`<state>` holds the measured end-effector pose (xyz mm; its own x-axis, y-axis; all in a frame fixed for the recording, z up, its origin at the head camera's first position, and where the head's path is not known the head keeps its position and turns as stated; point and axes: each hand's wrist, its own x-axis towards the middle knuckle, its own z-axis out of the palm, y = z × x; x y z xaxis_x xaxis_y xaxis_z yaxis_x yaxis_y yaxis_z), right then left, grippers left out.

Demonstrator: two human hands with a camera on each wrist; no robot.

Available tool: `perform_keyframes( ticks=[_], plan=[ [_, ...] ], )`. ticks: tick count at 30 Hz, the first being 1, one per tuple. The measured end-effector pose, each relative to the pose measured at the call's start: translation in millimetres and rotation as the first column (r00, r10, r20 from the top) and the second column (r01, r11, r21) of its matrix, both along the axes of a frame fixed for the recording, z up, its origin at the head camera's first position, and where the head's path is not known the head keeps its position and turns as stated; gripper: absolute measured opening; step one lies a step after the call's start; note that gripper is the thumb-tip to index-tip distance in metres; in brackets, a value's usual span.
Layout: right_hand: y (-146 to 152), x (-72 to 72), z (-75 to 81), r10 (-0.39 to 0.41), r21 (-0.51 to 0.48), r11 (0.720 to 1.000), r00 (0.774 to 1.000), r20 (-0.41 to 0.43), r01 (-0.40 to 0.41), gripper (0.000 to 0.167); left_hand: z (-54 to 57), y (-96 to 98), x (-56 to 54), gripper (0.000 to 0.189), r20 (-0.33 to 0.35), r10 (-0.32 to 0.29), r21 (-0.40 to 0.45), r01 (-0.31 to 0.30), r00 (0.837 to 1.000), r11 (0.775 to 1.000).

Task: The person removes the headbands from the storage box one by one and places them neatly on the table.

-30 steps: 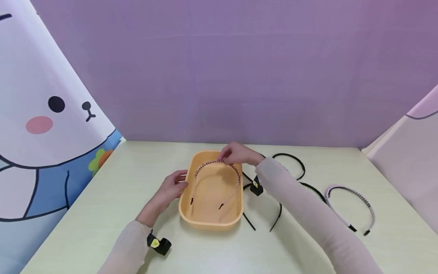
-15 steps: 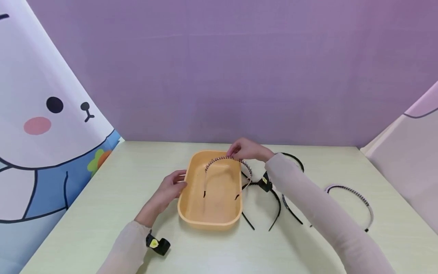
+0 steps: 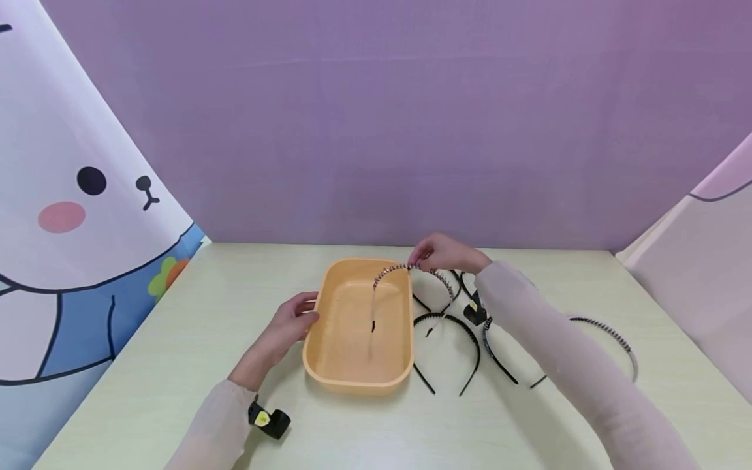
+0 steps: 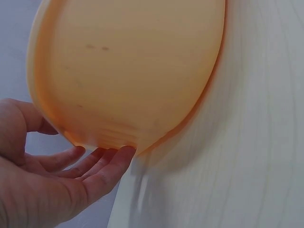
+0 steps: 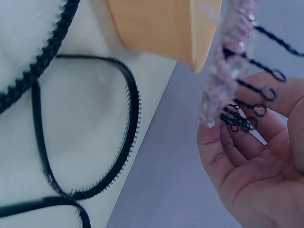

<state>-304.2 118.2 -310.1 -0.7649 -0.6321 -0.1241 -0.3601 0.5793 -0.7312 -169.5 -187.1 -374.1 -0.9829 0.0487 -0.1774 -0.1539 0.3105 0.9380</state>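
In the head view my right hand (image 3: 443, 253) pinches a pink beaded headband (image 3: 382, 273) at the top of its arch. One leg of it hangs over the tan plastic basin (image 3: 360, 385), the other past the basin's right rim. The right wrist view shows the headband's sparkly beads (image 5: 230, 61) and small black wire loops (image 5: 266, 92) close up by my curled fingers. My left hand (image 3: 290, 321) rests its fingers against the outside of the basin's left wall. Those fingertips (image 4: 126, 151) touch the wall's edge in the left wrist view.
Right of the basin, several black toothed headbands lie on the pale table, one (image 3: 446, 316) nearest the basin. A pale headband with dark coils (image 3: 611, 331) lies farther right, partly behind my right sleeve (image 3: 564, 352). A purple backdrop (image 3: 376, 130) stands behind.
My right hand has moved right, carrying the pink headband from over the middle of the basin to its right rim. The left hand has stayed at the basin's left side.
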Motion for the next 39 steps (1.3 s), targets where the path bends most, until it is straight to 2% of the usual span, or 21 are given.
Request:
perform_keyframes(
  ticks=[14, 25, 31, 39],
  plan=[
    [22.7, -3.7, -1.1, -0.038, 0.018, 0.999, 0.999, 0.002, 0.038, 0.028, -0.5, -2.4, 0.1, 0.048, -0.001, 0.004, 0.010, -0.004, 1.000, 1.000],
    [44.2, -10.8, -2.8, -0.066, 0.018, 0.998, 0.998, 0.002, 0.066, 0.029, -2.4, -5.5, 0.6, 0.050, -0.034, 0.016, 0.034, -0.014, 0.999, 0.999],
    [56.8, -9.7, -1.1, -0.085, 0.025, 0.996, 0.996, 0.023, 0.084, 0.028, -1.0, -3.9, 0.5, 0.050, -0.040, 0.004, 0.044, -0.002, 0.999, 0.999],
    [73.3, -6.2, 0.2, -0.104, 0.033, 0.994, 0.995, -0.006, 0.104, 0.027, -1.7, -2.9, -0.5, 0.050, -0.029, 0.005, 0.041, -0.004, 1.000, 0.999]
  ],
)
